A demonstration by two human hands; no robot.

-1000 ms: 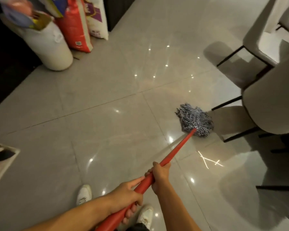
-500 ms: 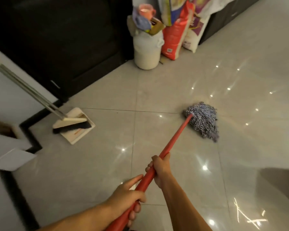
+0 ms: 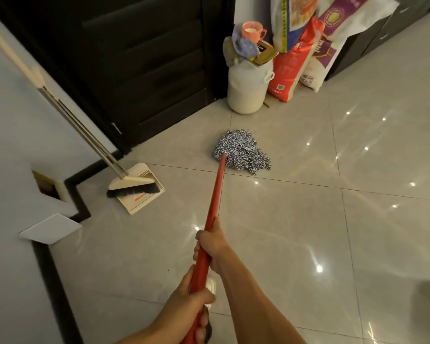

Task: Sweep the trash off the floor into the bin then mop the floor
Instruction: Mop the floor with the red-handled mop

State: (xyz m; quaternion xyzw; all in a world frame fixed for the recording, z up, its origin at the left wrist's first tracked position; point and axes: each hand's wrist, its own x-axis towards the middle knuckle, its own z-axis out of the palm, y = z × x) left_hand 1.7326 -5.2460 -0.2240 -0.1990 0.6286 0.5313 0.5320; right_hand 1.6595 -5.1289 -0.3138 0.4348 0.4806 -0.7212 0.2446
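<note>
Clamps the red mop handle (image 3: 216,192) with both. Right grip (image 3: 210,244) farther down the shaft, fingers curled round it. Left grip (image 3: 195,300) just behind, nearer the body, fingers wrapped under and thumb over the top.

Straight ahead of the right grip, at the far end of the handle: the blue-and-white string mop head (image 3: 241,151), spread flat on the glossy grey floor (image 3: 296,232) just past a tile seam.

Farther ahead and slightly right of the grips: a white bin (image 3: 246,93) beside the dark door (image 3: 139,65), stuffed above its rim, a pink cup (image 3: 252,32) on top. Touching its right side: a red sack (image 3: 288,68), with other printed sacks leaning behind.

Ahead and left of the grips: a broom (image 3: 132,189) standing in a cream dustpan (image 3: 144,203), long handles leaning on the wall, well apart from the mop head.
</note>
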